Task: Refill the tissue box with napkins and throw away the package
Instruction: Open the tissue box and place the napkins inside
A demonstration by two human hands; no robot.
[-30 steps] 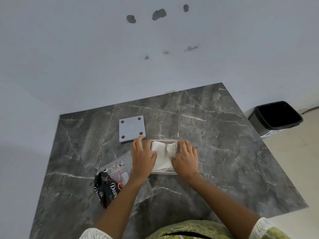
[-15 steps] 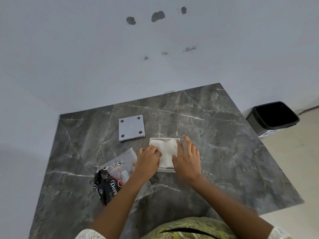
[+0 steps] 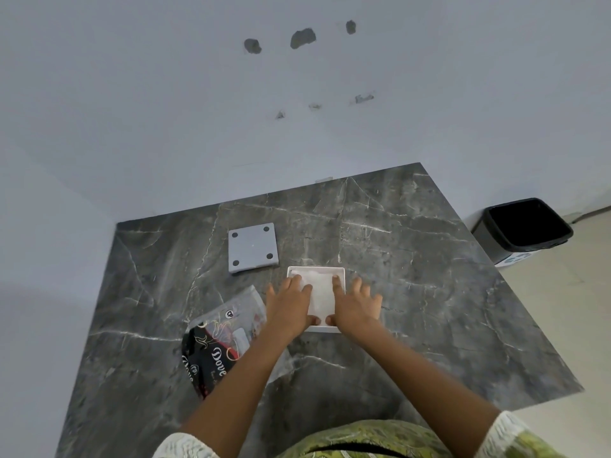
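Note:
A white square tissue box [image 3: 315, 269] lies open-side up on the dark marble table, with white napkins [image 3: 320, 292] flat inside it. My left hand [image 3: 290, 304] rests with spread fingers on the napkins' left part and the box's left rim. Over the right rim lies my right hand [image 3: 354, 303], fingers apart, pressing the napkins down. The grey box lid [image 3: 253, 246], with four dark dots, sits behind and to the left. Left of the box lies the clear and black plastic package [image 3: 221, 338], partly under my left forearm.
A black bin [image 3: 522, 228] stands on the floor past the table's [image 3: 413, 292] right edge. A pale wall runs along the table's far and left sides.
Both hands went from gripping a bunched napkin stack at the box's sides to lying flat on it. The napkins now lie smooth inside the box.

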